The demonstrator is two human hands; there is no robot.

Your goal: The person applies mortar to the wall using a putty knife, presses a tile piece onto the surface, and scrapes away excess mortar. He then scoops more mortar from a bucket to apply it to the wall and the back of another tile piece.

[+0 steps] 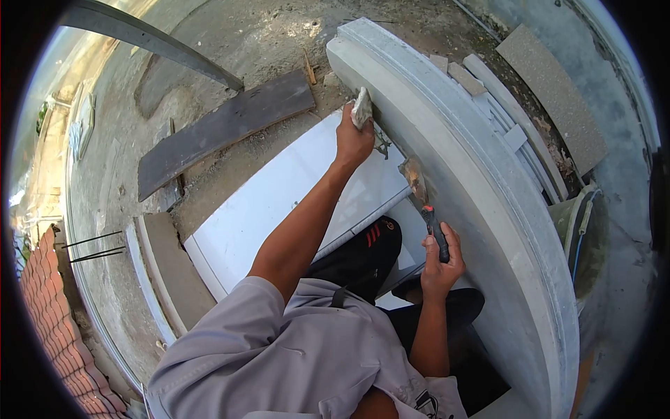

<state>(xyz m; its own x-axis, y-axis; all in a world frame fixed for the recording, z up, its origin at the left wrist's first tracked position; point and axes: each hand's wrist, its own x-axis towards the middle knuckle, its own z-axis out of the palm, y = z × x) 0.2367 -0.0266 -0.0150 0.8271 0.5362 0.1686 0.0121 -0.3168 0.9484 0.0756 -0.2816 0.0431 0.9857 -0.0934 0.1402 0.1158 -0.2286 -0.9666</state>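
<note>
My left hand [354, 143] is closed around a crumpled, dirty-white piece [361, 109], perhaps a rag or sponge. That piece lies against or very near the inner face of a long grey concrete wall [447, 150]; contact is hard to make out. In my right hand [442, 262] is a small trowel [414, 180] with a black and red handle, fingers wrapped around the grip. Its blade, smeared with brownish-grey material, points up beside the wall. Below my left forearm lies a large glossy white tile or panel [279, 199], with a small greenish scrap [382, 143] near its far corner.
A dark plank [227, 133] lies on the rough floor beyond the panel. Behind the wall are stacked tile strips [516, 129], a speckled slab [555, 101] and a bucket [579, 237]. A grey post [153, 42] slants at upper left. Rods [94, 246] stick out at left.
</note>
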